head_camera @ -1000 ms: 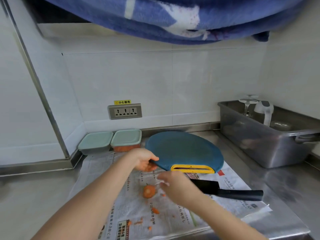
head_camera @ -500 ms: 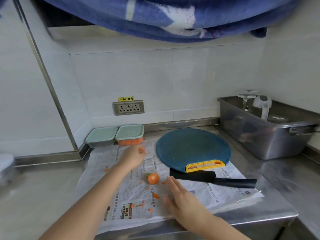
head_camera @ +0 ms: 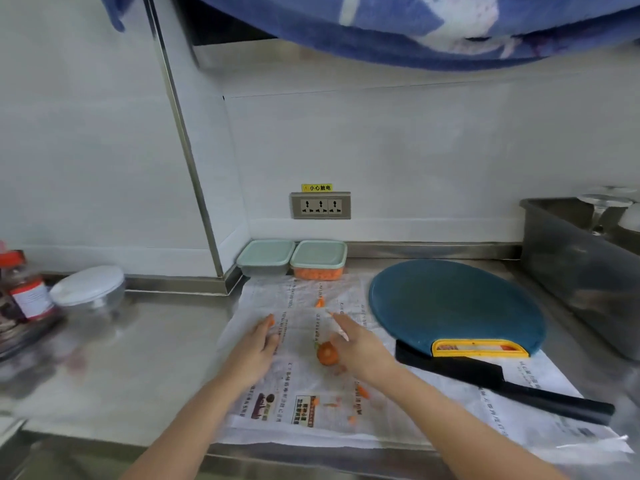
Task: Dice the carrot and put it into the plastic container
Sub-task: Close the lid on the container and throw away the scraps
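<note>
While neither hand grips anything, left hand flat on newspaper, right hand fingers straight beside carrot stub, plastic container holding diced carrot, knife just beside cutting board

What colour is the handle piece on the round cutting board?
Yellow handle piece on the teal round cutting board; head view shows it best.

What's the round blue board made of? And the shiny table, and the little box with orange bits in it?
Blue board: probably plastic, matte, evenly coloured, with a yellow moulded handle. Table: looks like stainless steel, grey with blurry reflections. Box: likely plastic, see-through walls showing the orange bits, pale green lid.
</note>
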`<state>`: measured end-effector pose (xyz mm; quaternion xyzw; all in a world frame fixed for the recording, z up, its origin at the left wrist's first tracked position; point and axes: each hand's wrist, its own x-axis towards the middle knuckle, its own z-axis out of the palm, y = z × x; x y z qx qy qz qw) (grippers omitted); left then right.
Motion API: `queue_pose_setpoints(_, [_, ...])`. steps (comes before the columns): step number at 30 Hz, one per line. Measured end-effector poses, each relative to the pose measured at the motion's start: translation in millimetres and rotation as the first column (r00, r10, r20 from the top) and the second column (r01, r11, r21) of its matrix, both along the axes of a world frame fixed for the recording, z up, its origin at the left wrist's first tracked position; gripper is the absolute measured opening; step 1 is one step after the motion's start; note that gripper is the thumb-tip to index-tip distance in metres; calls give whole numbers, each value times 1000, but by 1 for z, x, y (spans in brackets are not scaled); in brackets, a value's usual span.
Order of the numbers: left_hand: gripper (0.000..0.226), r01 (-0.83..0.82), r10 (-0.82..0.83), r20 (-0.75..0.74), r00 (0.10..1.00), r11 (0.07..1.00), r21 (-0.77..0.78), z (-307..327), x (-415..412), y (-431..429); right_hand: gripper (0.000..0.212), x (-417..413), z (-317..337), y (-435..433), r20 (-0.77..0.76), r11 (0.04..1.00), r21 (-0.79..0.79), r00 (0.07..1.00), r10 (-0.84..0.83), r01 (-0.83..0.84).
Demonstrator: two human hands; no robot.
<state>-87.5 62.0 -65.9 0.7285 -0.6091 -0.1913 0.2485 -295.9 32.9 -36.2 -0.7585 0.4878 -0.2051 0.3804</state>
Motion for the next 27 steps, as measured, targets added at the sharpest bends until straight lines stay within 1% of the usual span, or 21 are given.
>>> queue_pose_setpoints(2, [50, -38, 35, -55, 998, 998, -59, -2, -1, 1, 51, 0, 3, -30, -78, 999, -44, 997, 17, -20])
queue_pose_setpoints(4, [49, -78, 58, -169, 984, 990, -115, -8, 4, 1, 52, 7, 5, -58, -115, 999, -22, 992, 46, -49])
queue_pose_setpoints(7, [48, -176, 122, -292, 949, 970, -168, -14, 17, 1, 50, 23, 1, -88, -253, 994, -54, 964, 81, -97])
queue_pose_setpoints(10, [44, -242, 135, -466, 874, 954, -177, -17, 28, -3, 49, 44, -6, -101, -273, 987, -96, 957, 97, -128])
queue_pose_setpoints(12, [44, -263, 136, -533, 835, 950, -170, -16, 28, -3, 53, 54, -11, -105, -308, 966, -121, 934, 182, -228])
queue_pose_setpoints(14, [45, -273, 145, -535, 832, 947, -167, -17, 31, -3, 53, 68, -13, -103, -285, 939, -92, 912, 294, -331])
queue_pose_setpoints(17, [46, -283, 137, -552, 823, 940, -189, -17, 31, -5, 47, 88, -11, -93, -188, 894, -31, 881, 434, -447])
queue_pose_setpoints(20, [46, -274, 122, -536, 835, 938, -214, -17, 29, -4, 36, 96, -8, -81, -189, 833, -91, 831, 523, -545])
queue_pose_setpoints(22, [45, -275, 131, -509, 851, 937, -218, -19, 29, -4, 27, 90, -6, -77, -133, 836, -103, 841, 525, -539])
queue_pose_setpoints(24, [44, -282, 150, -485, 862, 936, -211, -21, 31, -4, 21, 78, 2, -71, -10, 876, -44, 877, 480, -480])
queue_pose_setpoints(25, [44, -279, 160, -458, 874, 938, -205, -21, 31, -4, 22, 69, 6, -67, 49, 883, 3, 882, 469, -470])
queue_pose_setpoints(27, [44, -248, 175, -338, 925, 950, -189, -22, 30, -4, 28, 51, 11, -61, 74, 867, 56, 868, 491, -495])
